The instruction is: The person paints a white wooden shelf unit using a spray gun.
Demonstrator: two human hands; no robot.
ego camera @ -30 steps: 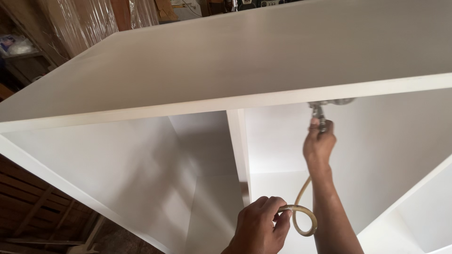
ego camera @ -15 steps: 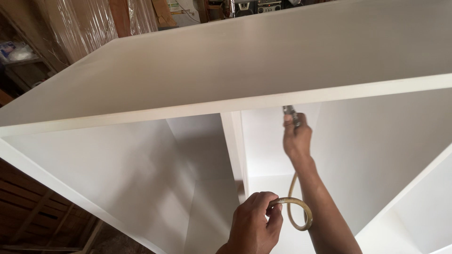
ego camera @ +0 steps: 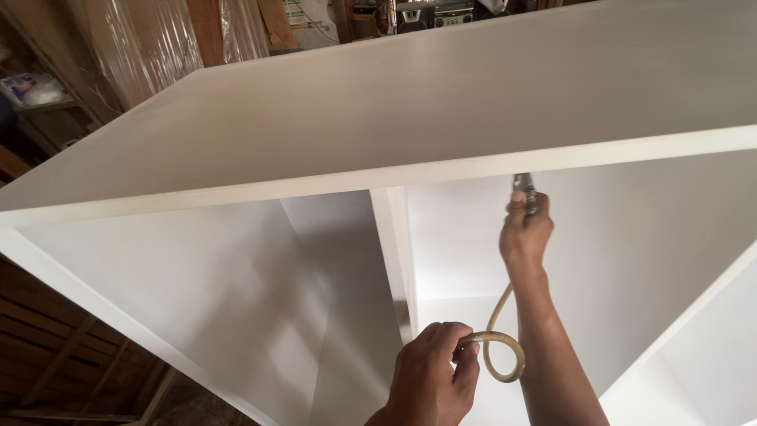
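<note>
A large white cabinet (ego camera: 441, 102) fills the view, its top panel above and open compartments below, split by an upright divider (ego camera: 393, 244). My right hand (ego camera: 524, 237) reaches up inside the right compartment and grips a metal spray tool (ego camera: 523, 189), whose tip is hidden behind the top panel's front edge. A yellowish hose (ego camera: 498, 347) runs down from the tool along my forearm and curls into a loop. My left hand (ego camera: 432, 379), low in the middle, is closed on that hose loop.
Plastic-wrapped panels (ego camera: 134, 47) and wooden boards lean at the back left. A shelf with small items (ego camera: 31, 91) stands at the far left. A radio-like device (ego camera: 434, 12) sits behind the cabinet. Wooden slats (ego camera: 47, 347) show at the lower left.
My right hand and the spray tool have shifted left along the underside of the top panel, closer to the divider. My left hand has kept its hold on the hose loop.
</note>
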